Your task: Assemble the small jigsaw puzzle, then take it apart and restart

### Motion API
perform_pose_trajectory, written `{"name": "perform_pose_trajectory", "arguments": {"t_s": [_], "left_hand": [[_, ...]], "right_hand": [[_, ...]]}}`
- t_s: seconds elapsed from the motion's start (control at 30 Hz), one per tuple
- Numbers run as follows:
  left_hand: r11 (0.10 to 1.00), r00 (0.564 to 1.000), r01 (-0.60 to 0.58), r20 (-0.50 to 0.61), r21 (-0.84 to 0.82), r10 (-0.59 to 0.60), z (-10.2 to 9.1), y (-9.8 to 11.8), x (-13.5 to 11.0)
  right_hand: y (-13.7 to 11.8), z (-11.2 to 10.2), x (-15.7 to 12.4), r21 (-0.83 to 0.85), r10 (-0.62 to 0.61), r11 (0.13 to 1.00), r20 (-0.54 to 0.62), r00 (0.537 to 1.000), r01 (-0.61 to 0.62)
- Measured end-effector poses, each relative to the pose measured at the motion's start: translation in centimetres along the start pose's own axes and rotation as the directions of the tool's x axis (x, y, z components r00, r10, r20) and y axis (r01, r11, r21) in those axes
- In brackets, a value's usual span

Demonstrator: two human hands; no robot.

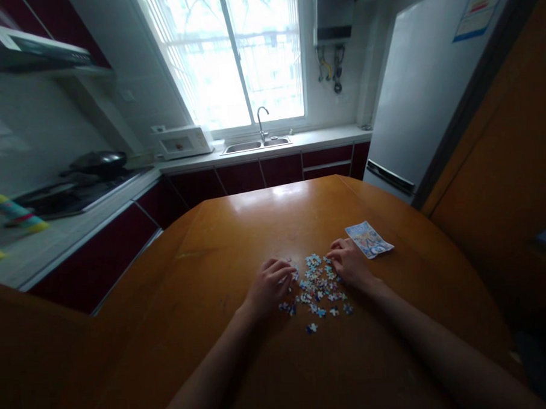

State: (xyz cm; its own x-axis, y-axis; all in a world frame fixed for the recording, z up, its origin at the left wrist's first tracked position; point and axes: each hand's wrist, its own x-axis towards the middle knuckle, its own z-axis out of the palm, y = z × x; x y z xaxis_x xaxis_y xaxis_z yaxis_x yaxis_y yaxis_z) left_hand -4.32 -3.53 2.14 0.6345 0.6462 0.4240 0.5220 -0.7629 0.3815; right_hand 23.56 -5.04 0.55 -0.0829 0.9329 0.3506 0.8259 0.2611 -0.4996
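A loose heap of small jigsaw puzzle pieces (319, 285), mostly pale blue and white with darker bits, lies between my two hands on the brown table. At the heap's left side is my left hand (271, 284), palm down, its fingers loosely bent and slightly apart over a few pieces. From the right, my right hand (348, 264) reaches in, fingertips drawn together on a piece at the far right edge of the heap. Just beyond it lies a printed picture sheet (369, 239) with creased corners. One joined-looking pair of pieces (311, 328) sits apart, nearer to me.
The wooden table (238, 230) has rounded ends. Beyond it runs a counter with a microwave (183, 142), a sink (246, 146) and a faucet under a bright window. A stove with a black wok (100, 162) is at left, a fridge (419, 83) at right.
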Motion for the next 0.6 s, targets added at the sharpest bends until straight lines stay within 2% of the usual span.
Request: {"name": "perform_pose_trajectory", "arguments": {"t_s": [0.1, 0.2, 0.27, 0.37, 0.5, 0.6], "left_hand": [[0.996, 0.984, -0.080, 0.164, 0.025, 0.075, 0.7, 1.6, -0.1], [0.993, 0.960, -0.093, 0.271, 0.078, 0.069, 0.8, 1.6, -0.4], [0.990, 0.962, -0.067, 0.272, 0.126, 0.030, 0.6, 0.8, -0.5], [0.984, 0.972, -0.022, 0.232, 0.176, -0.019, 0.5, -0.8, -0.6], [0.983, 0.962, -0.045, 0.271, 0.179, -0.005, 0.6, -1.1, -0.8], [0.979, 0.944, -0.092, 0.330, 0.182, 0.028, 0.7, -0.4, -0.9]], "right_hand": [[-0.2, -0.2, -0.4, 0.012, 0.004, 1.000, -0.023, 1.000, -0.004], [-1.1, -0.3, -0.8, 0.059, -0.068, 0.996, -0.017, 0.998, 0.069], [-2.0, -0.1, -1.3, 0.082, -0.178, 0.981, 0.054, 0.983, 0.174], [-3.3, 0.5, -2.1, 0.056, -0.304, 0.953, 0.206, 0.930, 0.299], [-3.8, 1.4, -3.1, -0.028, -0.285, 0.946, 0.400, 0.871, 0.322], [-3.3, 1.6, -3.4, -0.064, -0.229, 0.955, 0.457, 0.859, 0.289]]}}
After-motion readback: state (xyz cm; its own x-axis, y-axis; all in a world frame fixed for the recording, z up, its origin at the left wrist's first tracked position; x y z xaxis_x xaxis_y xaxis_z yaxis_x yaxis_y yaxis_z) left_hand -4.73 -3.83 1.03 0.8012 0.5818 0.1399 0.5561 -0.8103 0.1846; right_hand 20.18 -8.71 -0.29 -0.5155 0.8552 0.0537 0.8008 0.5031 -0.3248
